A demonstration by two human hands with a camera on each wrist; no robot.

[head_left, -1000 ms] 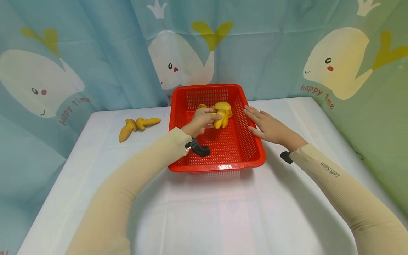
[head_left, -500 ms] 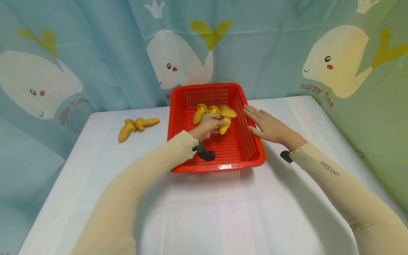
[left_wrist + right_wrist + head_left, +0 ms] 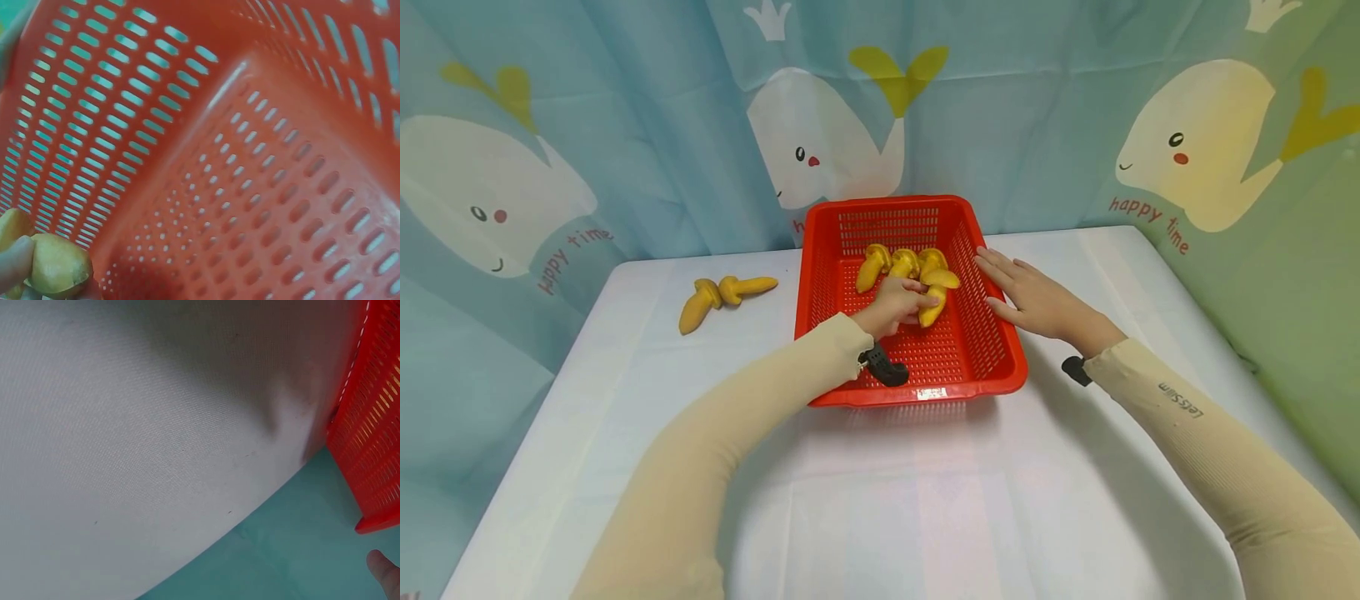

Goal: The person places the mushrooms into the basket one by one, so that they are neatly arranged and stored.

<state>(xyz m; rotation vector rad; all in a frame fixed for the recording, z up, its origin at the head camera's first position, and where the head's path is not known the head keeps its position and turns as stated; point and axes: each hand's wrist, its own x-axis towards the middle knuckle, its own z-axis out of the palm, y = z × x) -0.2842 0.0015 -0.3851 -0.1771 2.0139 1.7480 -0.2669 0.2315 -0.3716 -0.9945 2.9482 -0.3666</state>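
Note:
Inside the red perforated plastic basket (image 3: 913, 397), my left hand (image 3: 891, 305) pinches the stem of a yellow mushroom (image 3: 933, 312), whose cap points away from me. Three more yellow mushrooms lie in a row behind it, among them the leftmost one (image 3: 871, 271). In the left wrist view, fingers and the held mushroom (image 3: 60, 265) show at the lower left corner. My right hand (image 3: 1033, 300) lies with straight fingers against the basket's right rim. Only a fingertip (image 3: 382, 569) of it appears in the right wrist view, beside the basket wall (image 3: 372, 444).
Two yellow mushrooms, a thicker one (image 3: 696, 310) and a slimmer one (image 3: 751, 287), lie cap to cap on the white-covered table (image 3: 865, 500), left of the basket. A blue curtain (image 3: 1037, 125) with whale prints hangs close behind the table.
My left hand has drawn toward me and slightly right with the mushroom it holds, uncovering the mushrooms behind. My right hand has stayed at the rim.

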